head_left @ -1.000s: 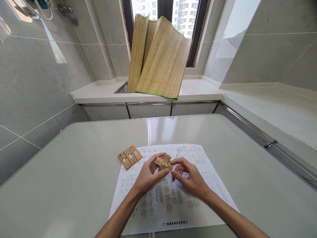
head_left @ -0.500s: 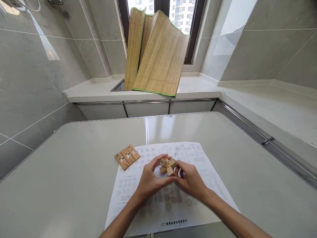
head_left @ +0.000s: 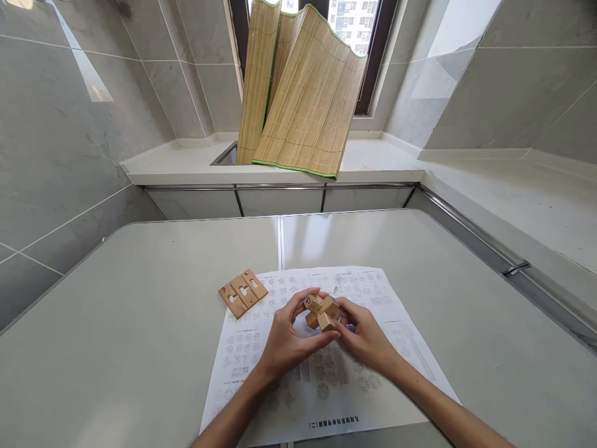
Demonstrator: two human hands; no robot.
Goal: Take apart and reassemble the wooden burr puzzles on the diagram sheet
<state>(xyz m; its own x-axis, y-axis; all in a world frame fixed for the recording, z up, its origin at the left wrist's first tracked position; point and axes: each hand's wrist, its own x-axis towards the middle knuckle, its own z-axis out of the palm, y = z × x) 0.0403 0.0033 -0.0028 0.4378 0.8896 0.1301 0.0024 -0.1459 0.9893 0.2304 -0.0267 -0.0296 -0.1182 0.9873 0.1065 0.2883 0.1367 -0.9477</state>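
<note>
A small interlocking wooden puzzle [head_left: 321, 312], made of crossed light-wood blocks, is held between my two hands above a printed sheet. My left hand [head_left: 291, 333] curves round its left side, with the fingertips at the back and the thumb stretched along the front. At the right, my right hand [head_left: 361, 330] pinches the puzzle with bent fingers, some of them hidden behind it. The printed sheet [head_left: 270, 404] lies flat on the table, covered with rows of small diagrams. Flat wooden pieces with cut-out slots [head_left: 243, 293] lie side by side at the sheet's upper left corner.
The pale table [head_left: 140, 311] has a seam down its middle. Behind it a white ledge [head_left: 186, 168] carries a folded bamboo mat [head_left: 308, 99] that leans before a window. A metal rail [head_left: 476, 230] runs along the right side, and grey tiled walls stand on both sides.
The view has shifted slightly, so most things sit a little further right in it. Both hands still hold the puzzle, which appears slightly turned.
</note>
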